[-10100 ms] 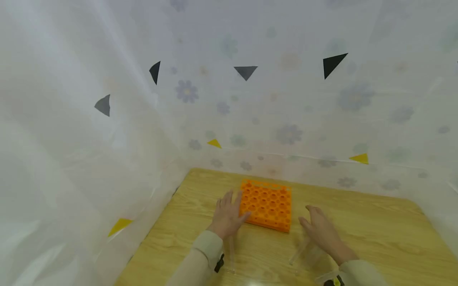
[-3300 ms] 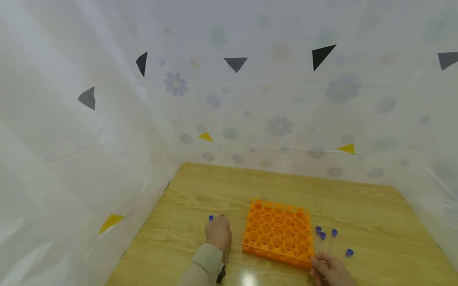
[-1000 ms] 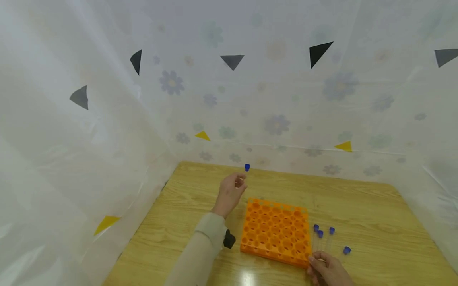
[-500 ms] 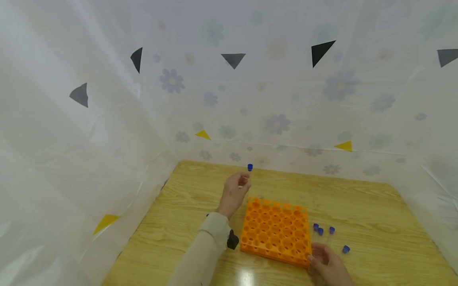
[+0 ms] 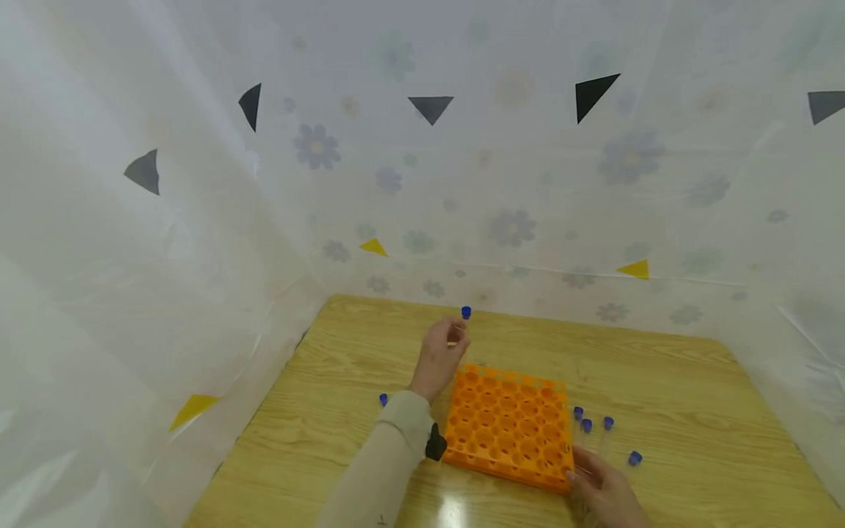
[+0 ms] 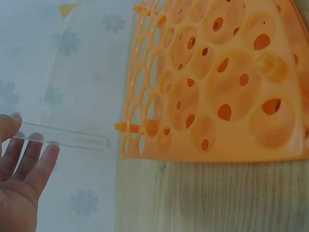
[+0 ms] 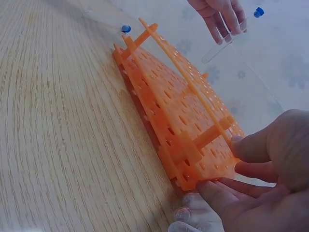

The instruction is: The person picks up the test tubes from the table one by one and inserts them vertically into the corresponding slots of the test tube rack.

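Note:
My left hand (image 5: 439, 359) pinches a clear test tube (image 6: 67, 135) near its blue cap (image 5: 466, 312). The tube's rounded bottom points toward the orange test tube rack (image 5: 488, 465), apart from it and above its far left corner. Several round holes of different sizes cover the rack, and no tube stands in them. At the rack's near right corner my right hand (image 5: 604, 488) grips the edge, thumb on the upper plate and fingers beneath, as the right wrist view shows. Rounded ends of clear tubes (image 7: 186, 213) lie under that hand.
Several blue-capped tubes (image 5: 609, 423) lie on the wooden table (image 5: 686, 411) right of the rack. Another blue cap (image 5: 383, 400) shows left of my left sleeve, which hides its tube. White flowered sheeting (image 5: 528, 183) encloses the table's back and sides.
The rack has come nearer and rightward since the first frame. My left hand took a tube from the left side, raised it, and lately drifted right. My right hand came to the rack's corner.

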`<state>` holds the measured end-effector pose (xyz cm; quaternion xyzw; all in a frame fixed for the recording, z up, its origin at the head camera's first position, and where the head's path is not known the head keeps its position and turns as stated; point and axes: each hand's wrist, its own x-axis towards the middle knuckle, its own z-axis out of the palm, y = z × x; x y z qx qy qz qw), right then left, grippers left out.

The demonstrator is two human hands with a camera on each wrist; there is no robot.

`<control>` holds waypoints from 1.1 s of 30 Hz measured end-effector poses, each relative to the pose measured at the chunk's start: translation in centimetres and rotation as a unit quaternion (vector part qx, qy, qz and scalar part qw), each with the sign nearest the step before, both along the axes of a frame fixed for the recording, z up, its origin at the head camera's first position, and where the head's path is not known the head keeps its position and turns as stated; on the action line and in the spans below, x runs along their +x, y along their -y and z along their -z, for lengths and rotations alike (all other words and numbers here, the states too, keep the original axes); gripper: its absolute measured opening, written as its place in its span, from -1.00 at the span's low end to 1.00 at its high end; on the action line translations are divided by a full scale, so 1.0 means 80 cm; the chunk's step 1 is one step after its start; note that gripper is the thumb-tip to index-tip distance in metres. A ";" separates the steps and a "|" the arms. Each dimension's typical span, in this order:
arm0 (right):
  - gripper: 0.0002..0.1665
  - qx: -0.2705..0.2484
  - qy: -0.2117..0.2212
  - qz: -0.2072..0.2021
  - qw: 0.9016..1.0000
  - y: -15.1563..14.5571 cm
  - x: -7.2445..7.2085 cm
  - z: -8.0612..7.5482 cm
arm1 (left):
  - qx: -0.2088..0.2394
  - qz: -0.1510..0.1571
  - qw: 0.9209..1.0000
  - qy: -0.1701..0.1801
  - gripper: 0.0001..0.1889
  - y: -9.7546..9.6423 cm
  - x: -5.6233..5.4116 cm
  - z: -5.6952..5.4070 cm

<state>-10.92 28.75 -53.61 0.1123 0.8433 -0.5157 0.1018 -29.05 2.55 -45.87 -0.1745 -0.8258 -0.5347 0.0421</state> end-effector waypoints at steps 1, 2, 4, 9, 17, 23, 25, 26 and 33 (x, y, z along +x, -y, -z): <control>-0.33 0.003 0.000 0.001 1.000 0.000 0.001 0.000 | 0.001 0.000 1.000 -0.004 -0.81 -0.001 0.000 0.002; -0.33 0.007 -0.002 -0.001 1.000 0.001 0.001 -0.001 | 0.003 0.001 1.000 -0.007 -0.81 -0.001 0.000 0.003; -0.33 0.018 -0.002 -0.002 1.000 0.002 0.002 -0.002 | 0.006 0.000 1.000 -0.013 -0.81 -0.002 -0.001 0.007; -0.33 0.009 0.002 0.000 1.000 0.006 0.002 -0.003 | 0.013 0.000 1.000 -0.013 -0.81 -0.006 -0.001 0.018; -0.29 0.003 -0.023 -0.002 1.000 0.006 0.007 -0.002 | 0.014 -0.001 1.000 -0.006 -0.80 -0.011 0.005 0.026; -0.26 0.005 -0.028 0.001 1.000 0.007 0.010 -0.004 | 0.021 -0.011 1.000 -0.008 -0.81 -0.012 0.007 0.031; -0.26 0.001 -0.033 -0.002 0.999 0.008 0.010 -0.005 | 0.020 -0.014 1.000 -0.006 -0.81 -0.013 0.007 0.033; -0.27 -0.001 -0.033 -0.001 0.999 0.008 0.010 -0.005 | 0.019 -0.015 1.000 -0.003 -0.80 -0.013 0.008 0.034; -0.27 -0.001 -0.037 -0.003 0.999 0.008 0.011 -0.004 | 0.025 -0.023 0.999 0.020 -0.80 -0.013 0.008 0.045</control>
